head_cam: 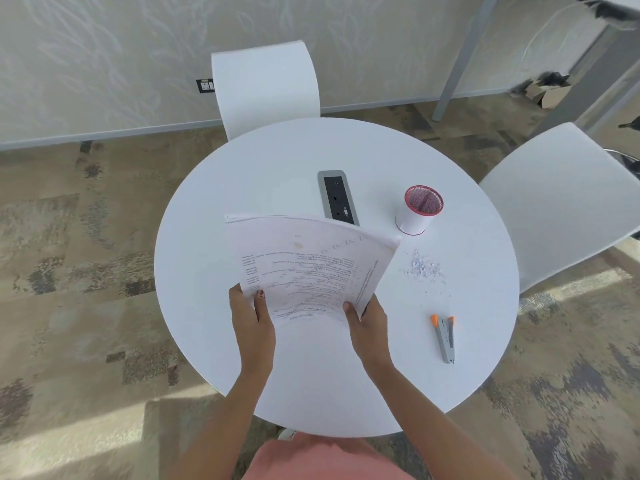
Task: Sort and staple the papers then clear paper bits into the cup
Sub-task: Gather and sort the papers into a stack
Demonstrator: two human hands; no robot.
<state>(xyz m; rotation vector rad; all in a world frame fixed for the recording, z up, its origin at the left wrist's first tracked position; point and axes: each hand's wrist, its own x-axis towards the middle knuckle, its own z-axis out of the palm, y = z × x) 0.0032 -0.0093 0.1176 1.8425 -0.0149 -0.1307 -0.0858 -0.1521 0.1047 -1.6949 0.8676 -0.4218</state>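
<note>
A stack of printed papers (304,261) is held up over the middle of the round white table (270,161), its near edge towards me. My left hand (251,317) grips the near left corner, thumb on top. My right hand (363,320) grips the near right corner. A red mesh cup (419,211) with a white wrap stands to the right of the papers. A scatter of small paper bits (424,268) lies on the table below the cup. A grey stapler (445,337) with orange ends lies near the table's right edge.
A grey power socket panel (337,195) is set into the table's middle, partly behind the papers. One white chair (266,88) stands at the far side and another white chair (561,199) at the right. Patterned carpet surrounds the table.
</note>
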